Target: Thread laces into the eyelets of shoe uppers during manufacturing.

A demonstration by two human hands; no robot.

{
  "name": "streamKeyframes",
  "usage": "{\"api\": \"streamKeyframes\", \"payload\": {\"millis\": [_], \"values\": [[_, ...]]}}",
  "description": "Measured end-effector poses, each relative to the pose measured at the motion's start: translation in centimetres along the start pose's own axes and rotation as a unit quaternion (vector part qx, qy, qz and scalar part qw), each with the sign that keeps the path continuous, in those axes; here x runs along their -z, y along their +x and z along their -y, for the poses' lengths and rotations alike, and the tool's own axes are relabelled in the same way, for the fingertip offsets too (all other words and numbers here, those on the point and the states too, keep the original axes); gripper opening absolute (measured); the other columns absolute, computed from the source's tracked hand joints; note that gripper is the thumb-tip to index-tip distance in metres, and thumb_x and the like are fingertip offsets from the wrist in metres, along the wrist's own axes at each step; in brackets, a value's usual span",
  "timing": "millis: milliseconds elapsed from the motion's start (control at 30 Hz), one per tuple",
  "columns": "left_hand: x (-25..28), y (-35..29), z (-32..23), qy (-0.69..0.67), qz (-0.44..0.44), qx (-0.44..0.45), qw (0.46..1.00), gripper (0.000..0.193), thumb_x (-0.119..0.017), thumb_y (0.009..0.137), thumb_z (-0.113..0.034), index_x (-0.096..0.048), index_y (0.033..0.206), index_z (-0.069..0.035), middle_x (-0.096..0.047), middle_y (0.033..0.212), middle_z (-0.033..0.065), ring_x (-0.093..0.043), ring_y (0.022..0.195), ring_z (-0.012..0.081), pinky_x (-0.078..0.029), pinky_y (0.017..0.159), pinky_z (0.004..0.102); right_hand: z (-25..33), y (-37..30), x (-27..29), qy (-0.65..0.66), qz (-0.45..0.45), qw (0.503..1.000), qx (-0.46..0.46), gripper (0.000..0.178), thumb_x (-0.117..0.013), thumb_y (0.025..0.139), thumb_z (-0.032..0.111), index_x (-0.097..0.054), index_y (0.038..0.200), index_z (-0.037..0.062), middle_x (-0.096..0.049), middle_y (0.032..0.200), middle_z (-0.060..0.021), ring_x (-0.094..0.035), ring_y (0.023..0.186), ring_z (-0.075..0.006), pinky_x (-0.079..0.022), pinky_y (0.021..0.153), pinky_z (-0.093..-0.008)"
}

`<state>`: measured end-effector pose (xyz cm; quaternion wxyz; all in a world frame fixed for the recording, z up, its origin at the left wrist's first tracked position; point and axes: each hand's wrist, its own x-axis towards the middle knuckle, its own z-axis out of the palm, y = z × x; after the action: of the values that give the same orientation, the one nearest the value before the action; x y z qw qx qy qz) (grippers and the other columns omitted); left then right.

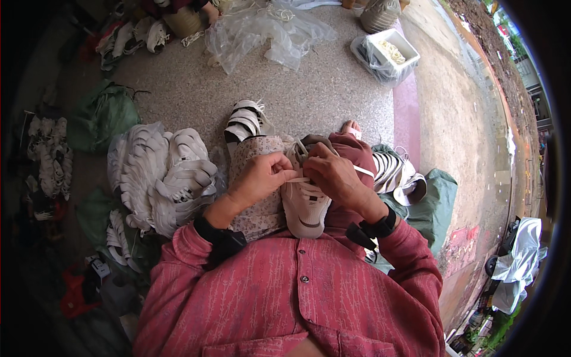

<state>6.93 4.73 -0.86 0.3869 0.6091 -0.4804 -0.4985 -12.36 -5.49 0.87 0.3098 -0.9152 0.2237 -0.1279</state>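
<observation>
A white and beige sports shoe point(305, 217) rests on my lap, its toe toward my belly and its opening away from me. A pale flat shoelace point(297, 179) crosses its upper. My left hand point(260, 177) pinches that shoelace between thumb and forefinger at the shoe's left side. Bent over the lacing from the right, my right hand point(338, 177) has its fingers closed at the shoelace; its fingertips are partly hidden. Under the shoe lie a flower-patterned cloth point(259, 208) and my red trousers.
Piled white shoes point(157, 178) stand at left; a nested row point(392, 178) lies at right on green sacking point(437, 202). More shoes point(245, 122) stand ahead. Farther off are clear plastic sheeting point(270, 35), a white box point(395, 53) of laces, and another person's hand point(211, 12).
</observation>
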Motion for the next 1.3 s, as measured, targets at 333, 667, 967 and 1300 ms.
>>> {"api": "streamKeyframes", "payload": {"millis": [333,667,967,1300], "values": [[-1.0,1.0,0.5,0.229,-0.047,-0.040,0.971,0.026,-0.056,0.093,-0.024,-0.060,0.086,0.001,-0.060,0.083,0.0189,-0.062,0.079,0.0337,-0.047,0.071,0.0404,-1.4,0.6,0.2,0.074,0.061,0.995,0.033,0.007,-0.059,0.082,0.011,-0.058,0.081,0.0034,-0.054,0.092,-0.0129,-0.057,0.088,-0.0325,-0.048,0.074,-0.0414],[-0.7,0.8,-0.8,0.194,0.015,0.053,0.979,0.024,-0.058,0.092,-0.022,-0.057,0.087,0.001,-0.059,0.089,0.0165,-0.060,0.078,0.0276,-0.046,0.070,0.0385,-4.4,0.6,0.0,0.058,0.058,0.977,0.198,0.011,-0.058,0.078,0.013,-0.057,0.076,0.0020,-0.054,0.084,-0.0110,-0.052,0.091,-0.0300,-0.045,0.080,-0.0368],[-0.9,2.0,-1.8,0.097,-0.028,-0.192,0.976,0.028,-0.057,0.090,0.001,-0.054,0.117,-0.003,-0.062,0.105,0.0105,-0.062,0.092,0.0216,-0.050,0.077,0.0315,-1.6,0.4,0.6,0.171,0.088,0.981,-0.019,0.018,-0.054,0.087,0.017,-0.060,0.083,0.0002,-0.052,0.090,-0.0117,-0.048,0.096,-0.0273,-0.044,0.081,-0.0369],[-0.6,3.1,-0.7,0.060,0.060,-0.164,0.983,0.027,-0.056,0.091,-0.002,-0.053,0.119,-0.004,-0.062,0.105,0.0073,-0.061,0.091,0.0162,-0.049,0.080,0.0294,-4.1,0.8,0.5,0.051,0.084,0.984,0.149,0.009,-0.060,0.082,0.010,-0.061,0.085,0.0014,-0.054,0.097,-0.0124,-0.053,0.084,-0.0293,-0.046,0.075,-0.0381]]}}
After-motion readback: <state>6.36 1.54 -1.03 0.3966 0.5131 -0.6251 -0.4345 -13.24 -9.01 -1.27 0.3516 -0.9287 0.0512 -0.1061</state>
